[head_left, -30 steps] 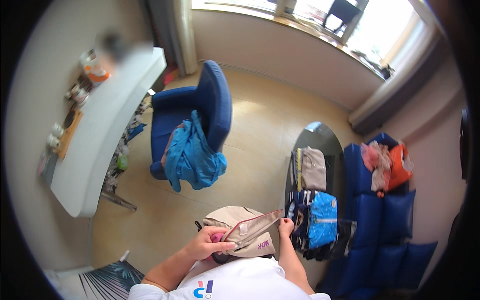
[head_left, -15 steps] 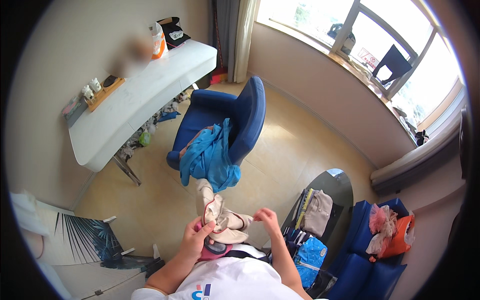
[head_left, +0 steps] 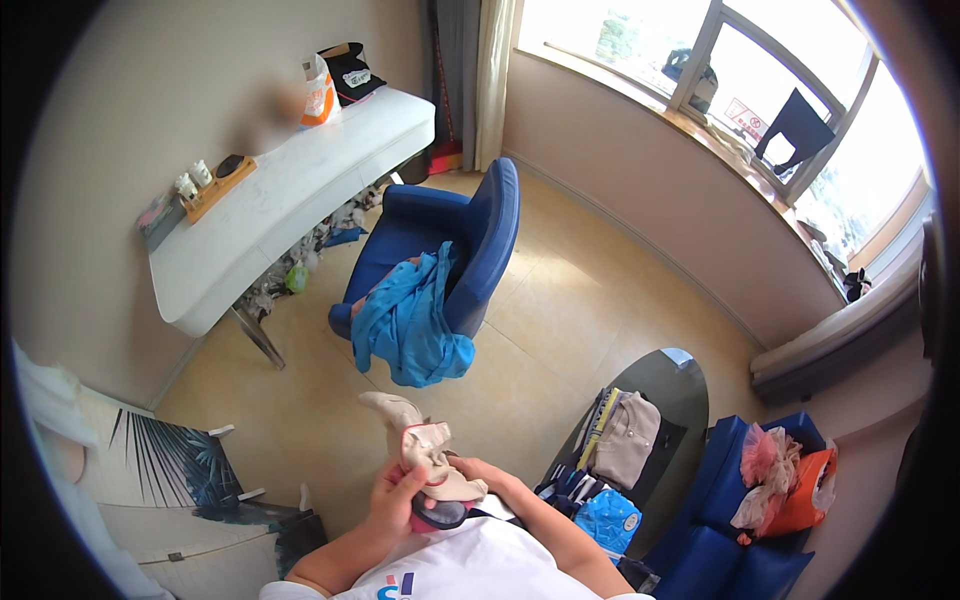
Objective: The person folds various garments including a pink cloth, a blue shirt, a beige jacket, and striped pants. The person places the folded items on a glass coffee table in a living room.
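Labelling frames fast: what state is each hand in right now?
Left hand: closed, holding the beige red-trimmed cloth item.
Right hand: against that item, fingers mostly hidden; grip can't be told.

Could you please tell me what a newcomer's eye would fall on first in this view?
Probably the bright blue cloth draped on the dark blue armchair, just left of the middle. Next might come the beige fabric item with red trim, held in the left hand at the lower centre, with the right hand beside it. The orange bag on the blue sofa at the right also stands out.
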The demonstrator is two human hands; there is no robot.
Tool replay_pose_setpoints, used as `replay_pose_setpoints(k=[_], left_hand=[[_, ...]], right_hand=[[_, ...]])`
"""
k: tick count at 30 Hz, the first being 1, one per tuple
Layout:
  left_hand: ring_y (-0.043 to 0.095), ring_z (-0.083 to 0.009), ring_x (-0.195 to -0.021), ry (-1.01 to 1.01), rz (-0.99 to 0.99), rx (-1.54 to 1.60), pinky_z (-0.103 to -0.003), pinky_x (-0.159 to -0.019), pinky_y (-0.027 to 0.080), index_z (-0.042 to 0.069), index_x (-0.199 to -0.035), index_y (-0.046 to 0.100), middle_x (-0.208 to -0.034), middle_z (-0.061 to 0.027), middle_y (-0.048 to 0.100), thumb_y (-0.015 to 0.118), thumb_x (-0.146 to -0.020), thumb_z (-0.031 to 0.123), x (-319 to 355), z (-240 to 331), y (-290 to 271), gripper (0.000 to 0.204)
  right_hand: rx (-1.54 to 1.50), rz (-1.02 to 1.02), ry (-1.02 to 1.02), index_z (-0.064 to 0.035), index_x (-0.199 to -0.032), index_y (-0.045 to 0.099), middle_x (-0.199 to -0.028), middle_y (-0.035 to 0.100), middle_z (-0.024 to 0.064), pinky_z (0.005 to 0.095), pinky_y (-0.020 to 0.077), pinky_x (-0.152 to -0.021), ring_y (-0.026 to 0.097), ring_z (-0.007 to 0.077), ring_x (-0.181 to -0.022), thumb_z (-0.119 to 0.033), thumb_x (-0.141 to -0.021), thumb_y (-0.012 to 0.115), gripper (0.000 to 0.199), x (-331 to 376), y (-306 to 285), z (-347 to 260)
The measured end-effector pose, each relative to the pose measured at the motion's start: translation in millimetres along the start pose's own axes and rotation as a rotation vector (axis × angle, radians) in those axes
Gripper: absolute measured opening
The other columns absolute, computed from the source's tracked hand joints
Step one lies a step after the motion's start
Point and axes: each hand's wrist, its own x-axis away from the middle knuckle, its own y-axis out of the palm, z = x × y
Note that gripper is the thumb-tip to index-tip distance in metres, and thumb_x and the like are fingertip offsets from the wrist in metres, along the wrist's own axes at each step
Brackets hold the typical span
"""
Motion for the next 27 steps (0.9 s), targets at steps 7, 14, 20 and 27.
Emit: replay_pose_setpoints(k=[7,14,20,27], left_hand=[[0.05,-0.0056,-0.051,0.149,0.492,0.198,-0.022,-0.057,0.046,0.007,-0.112,0.055,-0.066,0.0031,0.057,0.041,-0.094,0.044,-12,51,38,0.043],[0.051,-0.0034,-0.056,0.539,-0.223,0.236,-0.02,-0.056,0.043,0.011,-0.116,0.055,-0.071,0.0043,0.055,0.041,-0.095,0.042,-75,122,-10,0.04],[0.04,-0.0025,-0.048,0.695,0.483,0.197,-0.017,-0.048,0.037,0.004,-0.109,0.057,-0.062,0.0049,0.047,0.042,-0.096,0.035,-179,172,12,0.037],[0.034,-0.0025,-0.047,0.636,-0.135,0.34,-0.02,-0.052,0.033,0.013,-0.071,0.042,-0.057,0.0064,0.036,0.049,-0.095,0.036,-359,239,43,0.033]], right_hand=[[0.289,0.377,-0.042,-0.0097,-0.114,0.061,-0.109,0.061,0.0201,0.041,0.0455,-0.088,0.057,0.036,-0.102,-0.028,-0.076,0.063,0.042,-18,-3,27],[0.041,0.172,0.433,-0.0085,-0.107,0.064,-0.075,0.065,0.0098,0.0326,0.0516,-0.054,0.065,0.0226,-0.071,-0.007,-0.079,0.05,0.031,-2,-114,-84],[-0.364,1.133,-0.212,-0.0011,-0.086,0.063,-0.066,0.061,0.0026,0.0226,0.0458,-0.049,0.059,0.0105,-0.059,0.0,-0.084,0.049,0.015,-26,-234,-142],[0.221,1.487,-0.351,-0.0089,-0.136,0.031,-0.132,0.039,0.0144,0.0306,0.0502,-0.078,0.059,0.0195,-0.091,0.002,-0.075,0.068,0.073,-66,-360,-243]])
